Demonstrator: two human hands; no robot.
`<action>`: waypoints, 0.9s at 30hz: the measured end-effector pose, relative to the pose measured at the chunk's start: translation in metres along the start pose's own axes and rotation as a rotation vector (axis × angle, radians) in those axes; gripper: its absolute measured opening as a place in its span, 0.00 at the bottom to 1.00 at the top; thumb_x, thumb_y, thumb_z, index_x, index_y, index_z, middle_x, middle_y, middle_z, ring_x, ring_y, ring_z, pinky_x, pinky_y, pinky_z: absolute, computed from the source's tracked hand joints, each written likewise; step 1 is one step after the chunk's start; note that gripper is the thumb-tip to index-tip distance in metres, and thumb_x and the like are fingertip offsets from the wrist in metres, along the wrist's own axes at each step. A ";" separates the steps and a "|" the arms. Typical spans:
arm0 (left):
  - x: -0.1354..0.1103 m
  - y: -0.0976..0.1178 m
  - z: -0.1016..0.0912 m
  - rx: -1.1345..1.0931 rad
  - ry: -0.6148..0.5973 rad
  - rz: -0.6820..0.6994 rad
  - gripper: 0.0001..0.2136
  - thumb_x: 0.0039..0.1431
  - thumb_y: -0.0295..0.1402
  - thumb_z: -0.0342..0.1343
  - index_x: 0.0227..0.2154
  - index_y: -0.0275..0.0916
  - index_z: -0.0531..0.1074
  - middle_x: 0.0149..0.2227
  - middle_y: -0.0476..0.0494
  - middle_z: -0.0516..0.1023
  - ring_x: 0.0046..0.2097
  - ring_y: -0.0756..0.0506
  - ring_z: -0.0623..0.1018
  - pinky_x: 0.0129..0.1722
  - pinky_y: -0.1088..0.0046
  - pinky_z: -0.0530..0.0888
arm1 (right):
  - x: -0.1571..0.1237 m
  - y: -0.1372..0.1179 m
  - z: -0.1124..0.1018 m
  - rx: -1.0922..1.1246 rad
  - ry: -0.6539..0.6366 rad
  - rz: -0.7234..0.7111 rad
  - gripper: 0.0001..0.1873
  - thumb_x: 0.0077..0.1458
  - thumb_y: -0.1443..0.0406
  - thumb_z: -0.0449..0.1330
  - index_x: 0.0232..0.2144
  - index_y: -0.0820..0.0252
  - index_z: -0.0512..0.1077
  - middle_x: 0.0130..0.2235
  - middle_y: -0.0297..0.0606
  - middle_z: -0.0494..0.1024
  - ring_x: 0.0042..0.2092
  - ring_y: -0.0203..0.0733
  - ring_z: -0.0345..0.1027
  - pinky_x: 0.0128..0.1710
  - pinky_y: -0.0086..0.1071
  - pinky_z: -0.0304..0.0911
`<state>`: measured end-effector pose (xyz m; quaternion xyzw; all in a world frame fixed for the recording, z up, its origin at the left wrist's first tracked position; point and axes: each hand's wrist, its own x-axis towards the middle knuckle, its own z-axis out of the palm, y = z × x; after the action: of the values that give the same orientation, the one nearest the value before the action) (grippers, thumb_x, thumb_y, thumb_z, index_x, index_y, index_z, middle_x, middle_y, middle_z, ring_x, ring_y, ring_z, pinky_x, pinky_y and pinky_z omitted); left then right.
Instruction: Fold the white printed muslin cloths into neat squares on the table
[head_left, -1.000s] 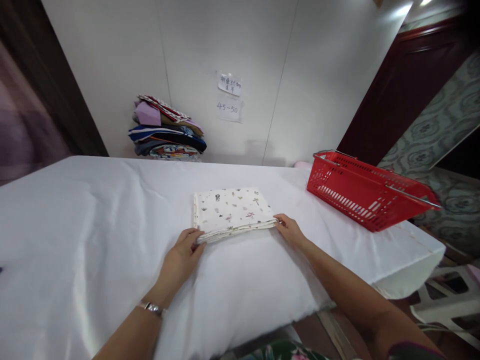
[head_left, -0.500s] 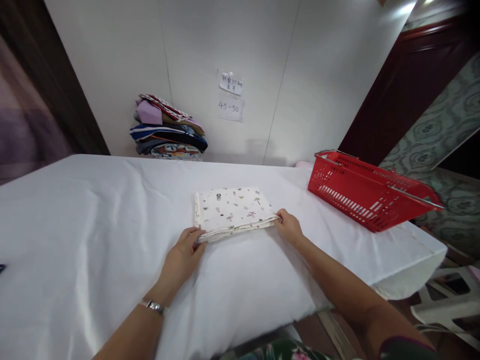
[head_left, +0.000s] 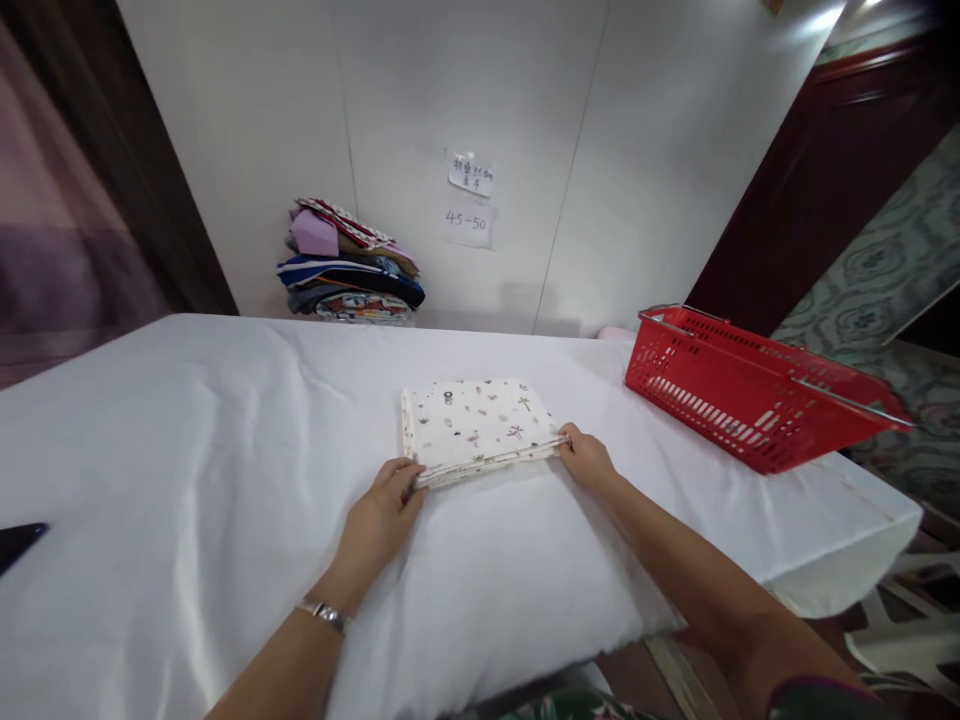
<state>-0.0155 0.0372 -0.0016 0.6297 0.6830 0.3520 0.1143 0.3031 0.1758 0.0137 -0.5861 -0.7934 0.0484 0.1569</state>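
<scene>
A folded white cloth [head_left: 480, 420] with small printed plants and figures lies on the white-covered table [head_left: 262, 520], its layered edge facing me. My left hand [head_left: 386, 505] grips the near left corner, thumb below and fingers on top. At the near right corner, my right hand [head_left: 586, 458] pinches the layers between thumb and fingers. Between the two hands the near edge is slightly raised, and several layers show there.
A red plastic basket [head_left: 750, 390] with metal handles stands at the table's right. A stack of folded fabrics [head_left: 352, 270] sits against the back wall, left of two paper notes [head_left: 471, 200]. A dark flat object [head_left: 19, 543] lies at the left edge.
The whole view has shifted slightly, so more of the dark object at left shows. Both hands keep their hold on the cloth's near corners, with little other movement.
</scene>
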 end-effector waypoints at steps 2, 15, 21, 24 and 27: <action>0.000 0.000 0.000 0.002 -0.001 0.003 0.12 0.56 0.37 0.47 0.42 0.46 0.69 0.50 0.52 0.67 0.29 0.53 0.73 0.32 0.76 0.73 | -0.002 0.002 0.002 0.009 -0.003 0.004 0.11 0.56 0.65 0.47 0.41 0.54 0.65 0.26 0.32 0.71 0.28 0.38 0.62 0.26 0.27 0.47; 0.000 0.000 -0.001 -0.039 -0.010 0.020 0.12 0.57 0.38 0.47 0.43 0.45 0.68 0.49 0.50 0.67 0.28 0.54 0.72 0.31 0.74 0.73 | 0.001 0.014 0.002 0.405 0.134 -0.249 0.12 0.55 0.63 0.50 0.39 0.57 0.71 0.44 0.40 0.72 0.45 0.41 0.65 0.36 0.32 0.64; 0.000 -0.002 -0.001 -0.054 -0.012 0.024 0.12 0.57 0.39 0.47 0.43 0.45 0.68 0.49 0.50 0.67 0.29 0.53 0.72 0.32 0.75 0.73 | 0.010 0.004 -0.007 0.163 0.016 -0.315 0.11 0.55 0.66 0.53 0.37 0.54 0.75 0.42 0.38 0.74 0.46 0.42 0.65 0.46 0.36 0.61; 0.000 -0.003 0.000 -0.045 -0.012 0.024 0.12 0.57 0.39 0.47 0.43 0.45 0.68 0.50 0.51 0.66 0.30 0.53 0.73 0.33 0.75 0.73 | 0.014 0.000 -0.010 0.076 -0.021 -0.324 0.11 0.54 0.68 0.54 0.37 0.54 0.75 0.41 0.38 0.73 0.46 0.42 0.64 0.44 0.34 0.61; -0.001 -0.002 0.000 -0.033 0.004 0.023 0.13 0.58 0.39 0.47 0.43 0.45 0.69 0.50 0.50 0.67 0.32 0.53 0.74 0.35 0.75 0.74 | 0.018 -0.002 -0.011 0.041 -0.041 -0.334 0.11 0.55 0.69 0.53 0.35 0.56 0.75 0.40 0.38 0.73 0.45 0.42 0.64 0.44 0.34 0.60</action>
<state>-0.0170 0.0369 -0.0037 0.6351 0.6699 0.3657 0.1193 0.2996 0.1906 0.0280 -0.4415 -0.8818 0.0496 0.1583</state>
